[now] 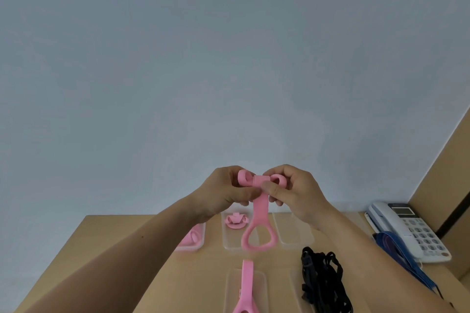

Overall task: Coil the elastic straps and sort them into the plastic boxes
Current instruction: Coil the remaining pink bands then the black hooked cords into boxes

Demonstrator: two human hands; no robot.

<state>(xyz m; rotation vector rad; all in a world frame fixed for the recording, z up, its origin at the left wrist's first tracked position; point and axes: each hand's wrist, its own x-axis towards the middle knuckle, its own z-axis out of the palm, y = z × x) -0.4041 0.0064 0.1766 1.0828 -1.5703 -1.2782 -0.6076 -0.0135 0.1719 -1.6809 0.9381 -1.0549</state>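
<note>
I hold a pink elastic strap (259,213) up in front of the wall, above the table. My left hand (226,192) grips its coiled left end and my right hand (292,189) pinches the wrapped middle and right loop. The strap's free loop hangs down over the clear plastic boxes. A coiled pink strap (236,221) lies in the middle far box (229,241). Another pink coil (190,236) sits in the left far box (199,246). The right far box (295,236) holds nothing. A loose pink strap (246,287) lies across a near box (262,282).
A tangle of black straps (323,279) lies at the near right on the wooden table (122,249). Blue straps (401,254) drape beside and over a white desk phone (412,229) at the far right. A wooden panel rises along the right edge.
</note>
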